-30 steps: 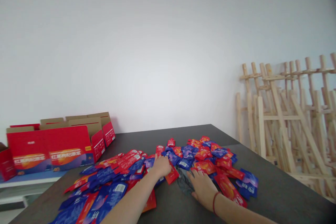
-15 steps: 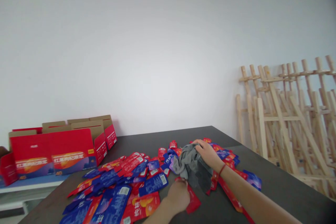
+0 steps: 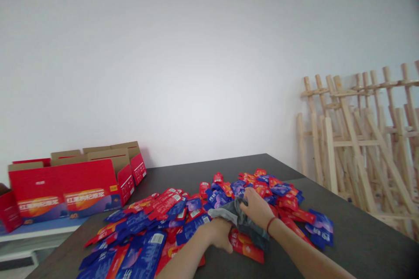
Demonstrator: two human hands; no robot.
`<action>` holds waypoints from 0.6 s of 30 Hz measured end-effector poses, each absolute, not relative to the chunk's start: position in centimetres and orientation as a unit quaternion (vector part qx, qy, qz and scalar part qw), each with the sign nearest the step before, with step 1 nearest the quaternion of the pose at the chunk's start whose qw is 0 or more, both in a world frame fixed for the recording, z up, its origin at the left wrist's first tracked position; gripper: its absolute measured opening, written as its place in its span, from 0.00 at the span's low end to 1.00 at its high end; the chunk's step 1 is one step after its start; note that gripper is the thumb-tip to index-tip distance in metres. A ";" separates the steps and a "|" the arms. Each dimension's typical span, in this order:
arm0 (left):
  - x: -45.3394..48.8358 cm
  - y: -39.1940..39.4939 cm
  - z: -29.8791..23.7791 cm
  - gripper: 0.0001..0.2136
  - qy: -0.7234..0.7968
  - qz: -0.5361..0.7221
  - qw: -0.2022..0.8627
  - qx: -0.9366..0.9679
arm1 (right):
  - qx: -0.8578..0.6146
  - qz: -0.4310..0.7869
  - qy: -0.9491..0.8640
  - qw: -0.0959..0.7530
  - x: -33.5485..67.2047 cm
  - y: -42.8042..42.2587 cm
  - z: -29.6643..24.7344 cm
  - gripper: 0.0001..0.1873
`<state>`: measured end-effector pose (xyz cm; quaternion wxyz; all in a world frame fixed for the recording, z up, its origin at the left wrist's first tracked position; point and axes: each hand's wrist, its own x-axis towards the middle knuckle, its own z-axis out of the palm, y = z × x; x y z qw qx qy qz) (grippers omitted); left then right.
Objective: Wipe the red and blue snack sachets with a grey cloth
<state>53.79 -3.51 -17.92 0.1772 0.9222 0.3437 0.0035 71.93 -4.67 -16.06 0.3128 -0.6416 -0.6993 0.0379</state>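
Observation:
A heap of red and blue sachets covers the dark table. My right hand is closed on a grey cloth that lies bunched over the sachets in the middle. A red cord circles that wrist. My left hand is closed just left of the cloth, with its fingers on a red sachet at the near edge of the heap. What the left fingers pinch is hidden under the hand.
Open red cardboard boxes stand on a low white shelf to the left of the table. Wooden easels lean against the white wall at the right. The table's right part beside the sachets shows bare dark surface.
My right hand lifted the grey cloth off the table, raised it over the far sachets, then brought it down nearer. My left hand drew back from the heap's middle to its near edge.

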 end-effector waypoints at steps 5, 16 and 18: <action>53.8 -5.1 -17.9 0.42 0.394 0.011 0.200 0.897 | -0.648 0.065 -0.703 0.286 71.6 -5.1 -16.3 0.06; 50.7 -5.6 -19.1 0.14 0.385 0.207 0.609 0.662 | -0.561 0.013 -0.690 0.457 73.8 -7.9 -10.6 0.14; 51.0 -5.7 -20.2 0.15 0.382 0.231 0.633 0.633 | -0.554 0.013 -0.722 0.414 71.7 -9.3 -12.1 0.13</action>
